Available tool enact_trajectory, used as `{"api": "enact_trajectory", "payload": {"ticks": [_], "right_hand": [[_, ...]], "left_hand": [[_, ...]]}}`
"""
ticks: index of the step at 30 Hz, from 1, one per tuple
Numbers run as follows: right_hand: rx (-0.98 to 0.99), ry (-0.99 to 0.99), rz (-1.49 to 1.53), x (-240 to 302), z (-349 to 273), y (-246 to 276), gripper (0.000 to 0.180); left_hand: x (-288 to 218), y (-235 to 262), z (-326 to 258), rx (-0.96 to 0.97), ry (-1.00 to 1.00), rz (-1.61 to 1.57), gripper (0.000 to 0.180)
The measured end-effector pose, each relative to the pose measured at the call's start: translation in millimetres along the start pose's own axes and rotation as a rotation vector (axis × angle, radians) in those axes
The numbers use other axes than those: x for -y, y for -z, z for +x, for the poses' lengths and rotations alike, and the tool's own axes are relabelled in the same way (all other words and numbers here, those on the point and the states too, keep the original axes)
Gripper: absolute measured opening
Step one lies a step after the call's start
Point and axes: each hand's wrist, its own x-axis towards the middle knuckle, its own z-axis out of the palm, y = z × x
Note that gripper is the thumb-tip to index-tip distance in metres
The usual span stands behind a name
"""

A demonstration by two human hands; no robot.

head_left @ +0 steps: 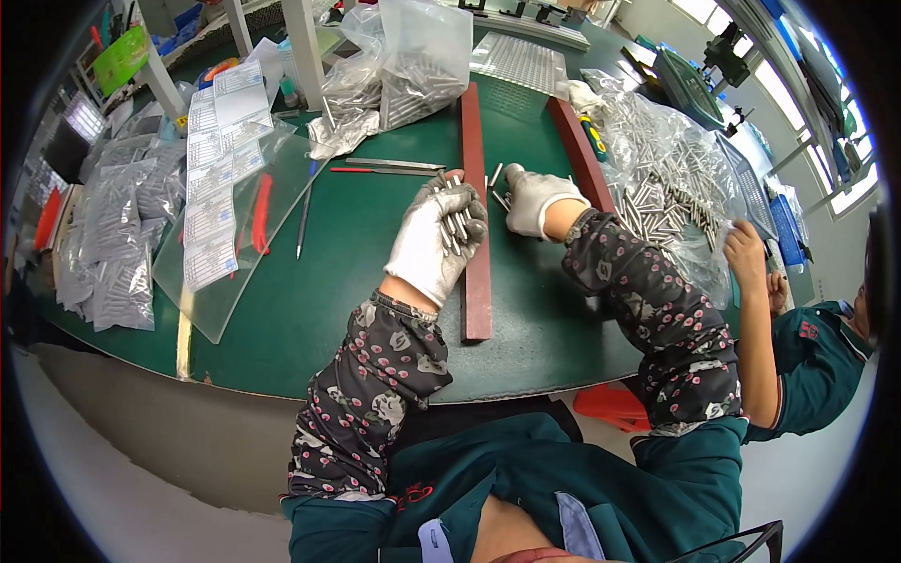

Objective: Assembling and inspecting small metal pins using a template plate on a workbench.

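Observation:
My left hand (434, 242), in a white glove with dark fingertips, is closed around a bundle of short metal pins (457, 218) and rests against a long red-brown wooden bar (476, 216) on the green table (319, 310). My right hand (532, 199), also gloved, lies just right of that bar, fingers curled over a few loose pins (497, 188) on the table. A second red-brown bar (580, 155) runs along the far side of my right hand.
A heap of metal pins on clear plastic (662, 183) lies to the right, where another person's hand (746, 251) reaches. Bagged pins (413, 80) stand at the back. On the left are a clear sheet with paper labels (221, 188), a red tool (261, 214), a pen (303, 220) and stacked bags (117, 235).

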Motion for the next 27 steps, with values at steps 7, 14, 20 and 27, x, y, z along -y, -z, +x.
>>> {"api": "enact_trajectory", "payload": {"ticks": [7,14,20,27], "right_hand": [[-0.202,0.075,-0.097,-3,4,-14,0.034],[-0.189,0.082,-0.282,-12,2,-27,0.019],[-0.212,0.161,-0.282,-8,16,-34,0.017],[-0.386,0.229,-0.008,-67,35,-39,0.012]], "left_hand": [[-8,5,-5,0.109,-0.063,0.115,0.021],[19,-1,10,0.038,-0.05,-0.055,0.024],[8,-2,-2,-0.045,-0.083,0.008,0.023],[23,4,17,0.18,-0.024,-0.111,0.022]]}}
